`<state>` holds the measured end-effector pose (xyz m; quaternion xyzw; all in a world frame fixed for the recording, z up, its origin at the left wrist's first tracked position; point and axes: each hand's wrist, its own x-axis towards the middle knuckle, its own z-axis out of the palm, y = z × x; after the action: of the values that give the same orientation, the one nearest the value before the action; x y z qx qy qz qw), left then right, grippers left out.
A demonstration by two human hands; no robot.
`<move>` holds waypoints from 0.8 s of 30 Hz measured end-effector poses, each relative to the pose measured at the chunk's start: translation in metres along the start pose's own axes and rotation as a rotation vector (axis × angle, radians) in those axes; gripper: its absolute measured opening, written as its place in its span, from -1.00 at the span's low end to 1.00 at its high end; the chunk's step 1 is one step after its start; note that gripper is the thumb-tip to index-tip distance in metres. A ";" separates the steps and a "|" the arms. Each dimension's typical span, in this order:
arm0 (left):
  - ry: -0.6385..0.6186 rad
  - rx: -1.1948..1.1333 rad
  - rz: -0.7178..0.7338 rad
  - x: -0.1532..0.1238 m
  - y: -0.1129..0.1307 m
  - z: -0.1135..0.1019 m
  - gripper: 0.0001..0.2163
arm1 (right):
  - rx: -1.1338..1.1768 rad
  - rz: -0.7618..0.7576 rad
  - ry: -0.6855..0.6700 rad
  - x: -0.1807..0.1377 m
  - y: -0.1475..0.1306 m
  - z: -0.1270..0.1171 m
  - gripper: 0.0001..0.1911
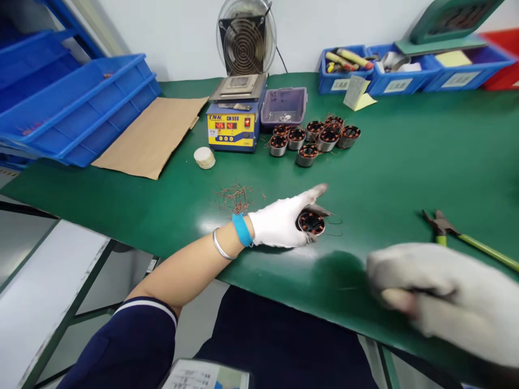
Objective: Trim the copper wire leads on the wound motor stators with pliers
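Observation:
My left hand, in a white glove, grips a small motor stator with copper windings and a dark core. The fingers wrap around its side, with the thumb stretched out beyond it. Thin wire ends stick out from the stator to the right. My right hand, also gloved, is raised at the right and blurred by motion. Its fingers look curled together; whether anything is in them I cannot make out. Just behind it lie cutting pliers with green handles, jaws apart, partly hidden by the hand.
Several stators stand grouped beyond my left hand. Wire scraps and a round whitish pad lie left. Behind are a CM558 heating unit, a fan, a purple tray and blue bins. Cardboard lies left.

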<state>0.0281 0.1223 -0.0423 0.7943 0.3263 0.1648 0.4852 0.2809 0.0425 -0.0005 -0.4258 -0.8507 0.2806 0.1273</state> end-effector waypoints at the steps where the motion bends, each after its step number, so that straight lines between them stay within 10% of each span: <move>1: -0.023 -0.088 0.016 0.000 -0.003 -0.003 0.02 | 0.068 0.092 0.076 0.000 0.006 -0.003 -0.47; 6: 0.100 -0.192 -0.163 -0.003 0.005 -0.006 0.17 | -0.033 0.498 0.370 0.028 0.020 0.006 -0.50; 13: 0.136 0.223 -0.246 -0.003 0.019 0.011 0.18 | -0.091 0.301 0.334 0.051 -0.004 0.038 -0.37; 24: 0.017 0.418 -0.168 -0.005 0.019 0.012 -0.06 | 0.660 0.659 0.613 0.061 0.007 0.018 -0.72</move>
<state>0.0380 0.1053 -0.0312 0.8462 0.4224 0.0596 0.3193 0.2402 0.0871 -0.0205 -0.6690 -0.4635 0.4206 0.4009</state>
